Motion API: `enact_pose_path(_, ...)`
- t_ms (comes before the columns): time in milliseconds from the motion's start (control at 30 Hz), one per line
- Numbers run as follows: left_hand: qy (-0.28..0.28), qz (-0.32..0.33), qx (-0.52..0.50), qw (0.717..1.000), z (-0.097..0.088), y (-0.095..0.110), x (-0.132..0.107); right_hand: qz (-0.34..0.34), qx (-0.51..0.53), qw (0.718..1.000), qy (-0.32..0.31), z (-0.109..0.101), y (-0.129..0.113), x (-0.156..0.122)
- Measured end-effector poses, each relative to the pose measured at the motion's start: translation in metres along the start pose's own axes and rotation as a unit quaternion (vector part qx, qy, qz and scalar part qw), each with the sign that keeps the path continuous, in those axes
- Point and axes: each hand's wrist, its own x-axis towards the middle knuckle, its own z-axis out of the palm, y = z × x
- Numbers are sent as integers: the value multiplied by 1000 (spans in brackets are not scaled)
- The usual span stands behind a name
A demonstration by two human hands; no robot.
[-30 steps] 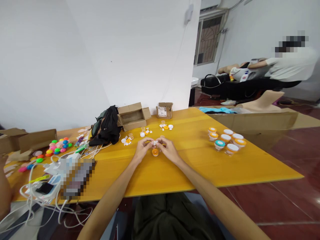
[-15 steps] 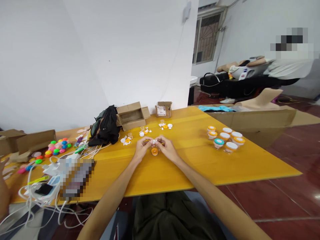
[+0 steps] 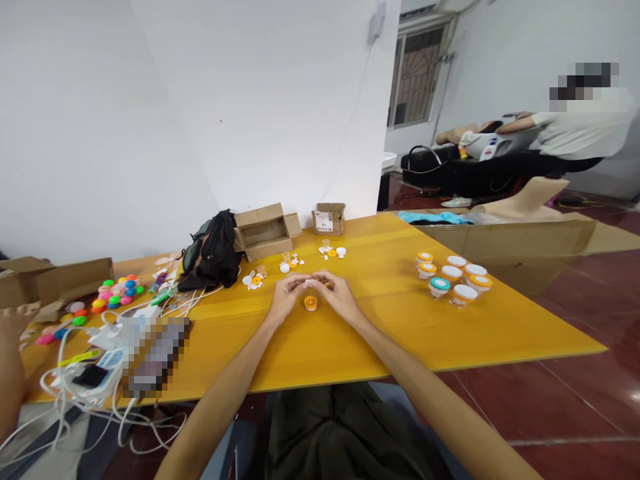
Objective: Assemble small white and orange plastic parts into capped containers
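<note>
Fingertips of my left hand (image 3: 288, 295) and my right hand (image 3: 333, 293) meet over the middle of the table, both closed on a small white plastic part (image 3: 310, 284). Its exact shape is mostly covered by my fingers. Just below it, an orange round cap (image 3: 311, 304) rests on the wood, touched by neither hand. Beyond my left hand lie a group of white and orange pieces (image 3: 256, 281) and a second group of small white parts (image 3: 285, 267). A third group, with an orange ring (image 3: 332, 253), lies farther back.
Several lidded jars (image 3: 451, 273) stand at the right. Cardboard boxes (image 3: 265, 230) and a black bag (image 3: 215, 257) sit at the back. Colourful balls (image 3: 117, 293), white cables and a power strip (image 3: 103, 373) crowd the left, where another person's arm (image 3: 13, 360) reaches in. Someone sits far right.
My fingers have turned slightly around the white part, which now shows as a narrower strip. At the left edge, the other person's hand has come further into view.
</note>
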Motion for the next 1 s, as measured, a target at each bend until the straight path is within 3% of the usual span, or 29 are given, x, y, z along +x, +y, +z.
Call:
enact_pose_path(233,-14,-2,18,1000,-2,-4,1,6,17,1000,-8,-1,4,2)
enact_pose_path(367,-68,-1,94,993,-10,-3,2,18,65,995,77,-7,4,5)
enact_pose_path(500,-166,-2,229,959,-18,-3,-1,42,116,977,176,-17,6,8)
enact_pose_path(600,-220,25,308,926,-19,-5,-3,65,134,969,199,-21,7,8)
enact_pose_path(733,-231,57,338,911,-18,-10,-2,83,143,972,165,-18,6,8)
enact_pose_path(1000,-165,39,268,948,-15,-18,0,29,30,999,-22,-7,5,4)
